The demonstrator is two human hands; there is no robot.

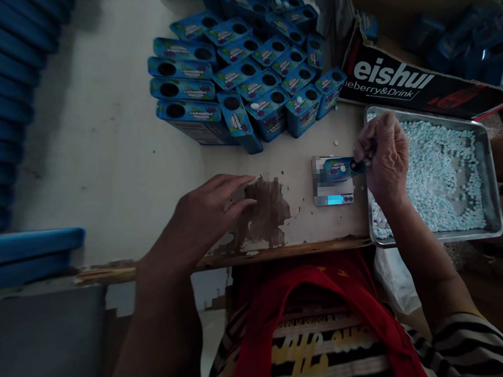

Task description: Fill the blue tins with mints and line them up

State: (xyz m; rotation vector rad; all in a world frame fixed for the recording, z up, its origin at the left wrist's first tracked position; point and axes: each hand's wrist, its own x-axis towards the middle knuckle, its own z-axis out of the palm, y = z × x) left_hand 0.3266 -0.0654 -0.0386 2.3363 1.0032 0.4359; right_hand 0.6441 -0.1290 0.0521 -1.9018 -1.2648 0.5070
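Note:
My right hand (385, 156) is curled closed beside the round opening of a small blue candy box (338, 170). Small pale candies show at its fingertips, though the fingers cover most of them. The box rests on a small digital scale (322, 200) with a lit blue display, and one white candy lies on top of the box. To the right, under and beyond my right wrist, is a metal tray (499, 198) of white and light-blue candies (440, 173). My left hand (212, 207) hovers over the tabletop with thumb and fingers apart, holding nothing.
Several blue boxes with round holes (245, 70) stand grouped at the back of the worn table (117, 133). A black-printed cardboard carton (398, 82) with more boxes is behind the tray. Blue stacked plastic trays (7, 111) line the left. A wooden edge (322, 245) runs in front.

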